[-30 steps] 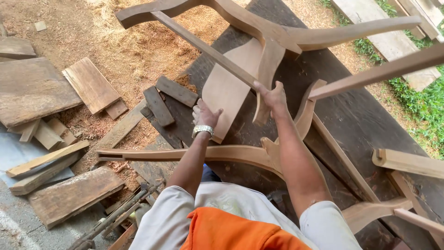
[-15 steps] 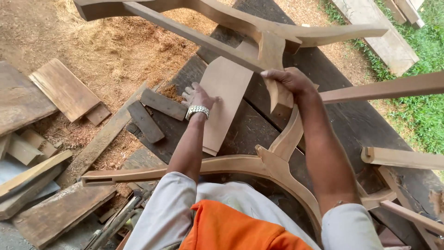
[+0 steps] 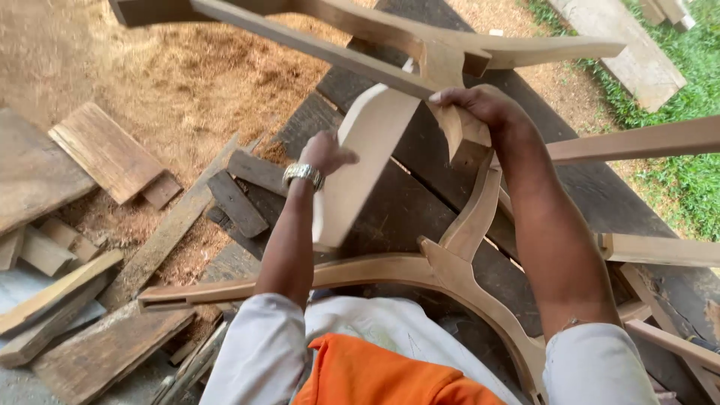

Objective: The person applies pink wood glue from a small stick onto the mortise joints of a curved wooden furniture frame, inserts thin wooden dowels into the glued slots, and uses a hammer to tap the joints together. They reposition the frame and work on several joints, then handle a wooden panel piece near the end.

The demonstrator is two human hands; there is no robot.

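Head view looks down on a raw wooden chair frame (image 3: 450,270) tipped over on dark planks (image 3: 390,202), with a flat, pale splat board (image 3: 360,157) held within it. That board sits just left of the frame's middle, above the planks and between the two forearms; its long axis runs from its lower end near the curved rail (image 3: 360,271) up and to the right, so its broad upper end points away from the person toward the joint where the straight rails cross. The left hand (image 3: 328,152) lies against the board's left edge, fingers curled on it, a metal watch (image 3: 303,174) at the wrist. The right hand (image 3: 474,105) is wrapped over the short upright block at the joint, closed on the frame itself; the hands are apart, one on each piece. How firmly the left hand grips is hard to tell, since the board hides the fingertips. As a judgement, the board could slip sideways or drop out if its upper end is not seated at the joint, because only one edge is steadied. The frame might also rock on its curved legs and pinch fingers at the joint. Loose offcuts (image 3: 112,154) and sawdust (image 3: 195,67) lie to the left, well apart.
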